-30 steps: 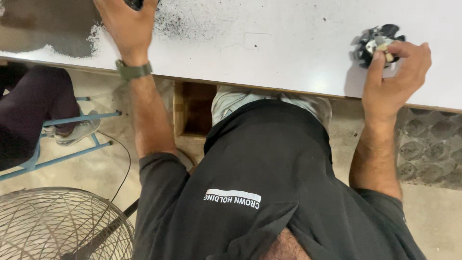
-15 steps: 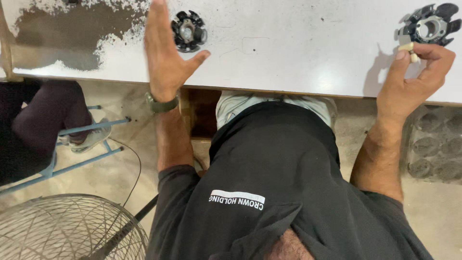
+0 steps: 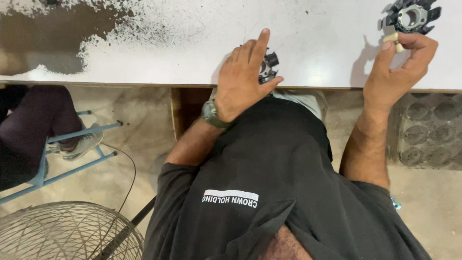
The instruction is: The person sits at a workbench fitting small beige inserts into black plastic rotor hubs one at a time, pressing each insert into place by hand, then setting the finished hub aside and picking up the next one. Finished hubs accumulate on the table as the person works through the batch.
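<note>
— Left hand?
— Mine, fingers spread, covering a black stator core at the desk edge, centre frame.
— Right hand?
— Pinching a cream plastic piece beside the second stator core, upper right.

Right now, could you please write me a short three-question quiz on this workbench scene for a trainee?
1. True or false: the left hand rests on a black toothed ring part near the front edge of the white table.
2. What do the fingers of the right hand pinch? A) a small pale piece B) a screwdriver C) a rag
3. Fill in: a second black toothed ring part lies just beyond the ____ hand.

Key: 1 true; 2 A; 3 right.
</note>
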`<control>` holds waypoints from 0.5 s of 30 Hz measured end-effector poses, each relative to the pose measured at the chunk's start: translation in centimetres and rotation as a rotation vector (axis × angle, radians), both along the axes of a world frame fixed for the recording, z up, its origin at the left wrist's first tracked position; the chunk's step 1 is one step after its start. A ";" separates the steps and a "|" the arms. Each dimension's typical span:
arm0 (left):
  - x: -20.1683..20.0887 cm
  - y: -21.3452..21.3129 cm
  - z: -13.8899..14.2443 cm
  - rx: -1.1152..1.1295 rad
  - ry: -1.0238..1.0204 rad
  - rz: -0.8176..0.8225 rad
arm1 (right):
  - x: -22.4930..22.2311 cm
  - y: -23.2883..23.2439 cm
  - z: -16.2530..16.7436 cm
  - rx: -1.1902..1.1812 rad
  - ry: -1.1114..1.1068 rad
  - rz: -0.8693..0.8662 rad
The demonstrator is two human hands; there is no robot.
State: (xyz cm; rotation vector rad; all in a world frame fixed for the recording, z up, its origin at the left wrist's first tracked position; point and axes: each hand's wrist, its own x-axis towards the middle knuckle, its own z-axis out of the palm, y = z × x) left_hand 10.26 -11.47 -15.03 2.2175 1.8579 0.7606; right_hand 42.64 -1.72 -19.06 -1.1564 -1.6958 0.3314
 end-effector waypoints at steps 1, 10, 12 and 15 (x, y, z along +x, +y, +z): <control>1.0 0.2 0.1 -0.022 -0.018 0.029 | -0.2 -0.1 -0.1 0.002 0.005 -0.012; 0.1 0.5 4.1 0.243 0.016 -0.217 | -1.5 -1.0 0.3 0.157 0.018 -0.059; -0.1 0.9 4.2 0.177 0.003 -0.249 | -3.1 -2.1 0.6 0.107 0.164 0.025; -0.1 1.5 3.8 0.031 -0.118 -0.159 | -6.4 -4.3 1.0 0.009 0.207 0.168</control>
